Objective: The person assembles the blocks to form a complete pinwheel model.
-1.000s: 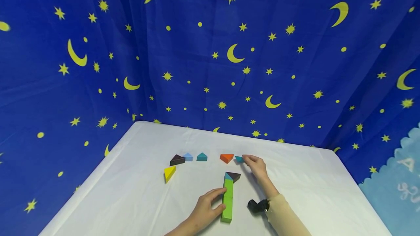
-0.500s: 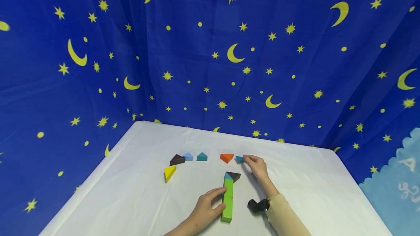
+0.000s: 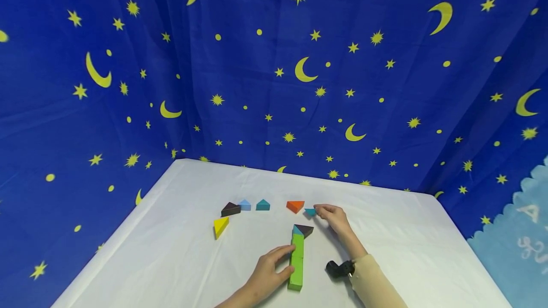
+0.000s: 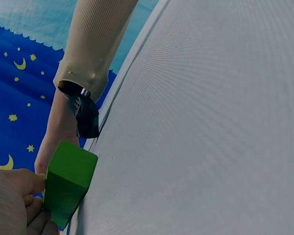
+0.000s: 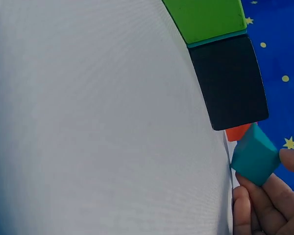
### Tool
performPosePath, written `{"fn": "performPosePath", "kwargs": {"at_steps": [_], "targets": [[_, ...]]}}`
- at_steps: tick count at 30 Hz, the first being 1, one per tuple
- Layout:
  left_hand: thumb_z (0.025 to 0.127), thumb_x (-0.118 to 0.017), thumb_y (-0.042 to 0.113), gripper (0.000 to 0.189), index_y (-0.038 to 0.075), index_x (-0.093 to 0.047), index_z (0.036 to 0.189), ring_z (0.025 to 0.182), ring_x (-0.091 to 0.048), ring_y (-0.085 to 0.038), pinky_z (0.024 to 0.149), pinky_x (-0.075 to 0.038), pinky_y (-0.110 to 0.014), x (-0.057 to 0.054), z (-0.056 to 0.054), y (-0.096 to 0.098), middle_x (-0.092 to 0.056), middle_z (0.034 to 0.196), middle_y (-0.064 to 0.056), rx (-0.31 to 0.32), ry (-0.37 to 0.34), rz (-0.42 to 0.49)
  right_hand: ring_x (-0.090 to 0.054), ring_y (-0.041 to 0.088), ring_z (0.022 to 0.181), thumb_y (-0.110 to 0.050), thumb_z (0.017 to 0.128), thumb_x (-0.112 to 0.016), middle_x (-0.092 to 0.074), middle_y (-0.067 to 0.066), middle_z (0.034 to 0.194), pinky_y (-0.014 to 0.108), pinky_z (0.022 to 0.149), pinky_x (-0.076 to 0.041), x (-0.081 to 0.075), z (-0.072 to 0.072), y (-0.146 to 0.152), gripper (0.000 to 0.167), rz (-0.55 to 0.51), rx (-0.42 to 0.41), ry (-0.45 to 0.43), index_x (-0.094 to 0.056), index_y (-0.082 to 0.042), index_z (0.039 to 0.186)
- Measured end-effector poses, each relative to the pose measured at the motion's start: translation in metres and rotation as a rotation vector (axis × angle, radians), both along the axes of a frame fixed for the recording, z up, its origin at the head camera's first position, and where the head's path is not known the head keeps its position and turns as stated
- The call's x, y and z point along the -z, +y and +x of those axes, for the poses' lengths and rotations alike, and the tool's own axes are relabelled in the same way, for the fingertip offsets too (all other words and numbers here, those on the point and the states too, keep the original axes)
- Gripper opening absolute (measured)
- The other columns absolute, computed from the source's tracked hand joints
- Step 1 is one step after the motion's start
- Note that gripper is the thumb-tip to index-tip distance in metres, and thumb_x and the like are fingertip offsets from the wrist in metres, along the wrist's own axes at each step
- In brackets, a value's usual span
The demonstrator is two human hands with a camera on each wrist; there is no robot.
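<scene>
Two green blocks (image 3: 297, 263) lie end to end in a row, with a blue triangular block (image 3: 298, 230) and a dark triangular block (image 3: 305, 229) at the far end. My left hand (image 3: 269, 270) rests against the row's left side, thumb and index fingertips touching it apart from each other. In the left wrist view, a green block (image 4: 71, 171) rises beside those fingers. My right hand (image 3: 334, 217) pinches a teal triangular block (image 5: 256, 155) between thumb and fingers, just right of an orange triangular block (image 3: 295, 206) and beyond the row.
Farther left on the white table (image 3: 180, 251) lie a dark triangular block (image 3: 230, 209), a light blue one (image 3: 245, 205), a teal one (image 3: 263, 205) and a yellow one (image 3: 220, 226). A black wrist device (image 3: 339, 269) sits at the right sleeve. Blue starry curtains (image 3: 239, 61) stand behind the table.
My right hand has shifted slightly nearer and to the left with the teal block. My left hand stays at the green blocks.
</scene>
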State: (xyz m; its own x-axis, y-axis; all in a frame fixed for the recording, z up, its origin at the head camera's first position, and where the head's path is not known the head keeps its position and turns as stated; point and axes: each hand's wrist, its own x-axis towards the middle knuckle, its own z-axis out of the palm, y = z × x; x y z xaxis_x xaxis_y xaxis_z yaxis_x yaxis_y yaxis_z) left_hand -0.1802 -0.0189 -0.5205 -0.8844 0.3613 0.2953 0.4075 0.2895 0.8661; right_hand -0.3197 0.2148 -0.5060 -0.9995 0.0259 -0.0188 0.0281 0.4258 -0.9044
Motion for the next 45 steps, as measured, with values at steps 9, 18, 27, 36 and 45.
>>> {"fn": "performPosePath", "kwargs": {"at_steps": [9,18,27,36,45], "targets": [[0.088,-0.067,0.018,0.044,0.005,-0.056,0.129,0.12,-0.051,-0.021,0.1,-0.043,-0.034,-0.004,0.001,-0.001,-0.057,0.128,-0.008,0.013,-0.061,0.008,-0.064,0.024,0.089,-0.026,0.09,-0.063,-0.067,0.017,0.106,0.039,0.08,-0.053,0.001,-0.001,-0.001,0.041,-0.001,0.004,0.053,-0.063,0.004,0.117],[0.088,-0.066,0.016,0.044,0.003,-0.056,0.128,0.12,-0.052,-0.021,0.1,-0.043,-0.033,-0.002,0.0,-0.002,-0.058,0.127,-0.008,0.021,-0.035,0.014,-0.065,0.029,0.094,-0.023,0.089,-0.063,-0.064,0.022,0.11,0.044,0.086,-0.052,0.004,-0.001,0.0,0.041,-0.075,0.039,0.069,-0.061,0.007,0.118],[0.087,-0.067,0.015,0.043,0.002,-0.057,0.128,0.119,-0.052,-0.021,0.1,-0.042,-0.032,0.002,0.0,0.001,-0.058,0.126,-0.009,0.018,0.01,0.029,-0.062,0.031,0.096,-0.023,0.087,-0.067,-0.065,0.019,0.105,0.036,0.078,-0.054,0.004,0.002,0.004,0.042,0.029,0.158,0.087,-0.06,0.006,0.118],[0.087,-0.066,0.015,0.044,0.003,-0.056,0.128,0.119,-0.052,-0.021,0.1,-0.042,-0.032,0.001,0.0,0.001,-0.058,0.127,-0.009,0.018,-0.01,0.032,-0.06,0.026,0.092,-0.021,0.081,-0.076,-0.063,0.015,0.101,0.029,0.075,-0.053,0.007,0.002,-0.004,0.05,0.073,0.1,0.137,-0.057,0.007,0.118],[0.087,-0.067,0.014,0.043,0.002,-0.056,0.128,0.119,-0.052,-0.021,0.1,-0.043,-0.031,-0.001,0.0,0.0,-0.058,0.126,-0.009,0.016,0.002,0.032,-0.061,0.026,0.088,-0.012,0.081,-0.074,-0.064,0.014,0.096,0.032,0.075,-0.054,0.003,0.0,-0.011,0.041,0.106,0.055,0.187,-0.06,0.007,0.114]]}}
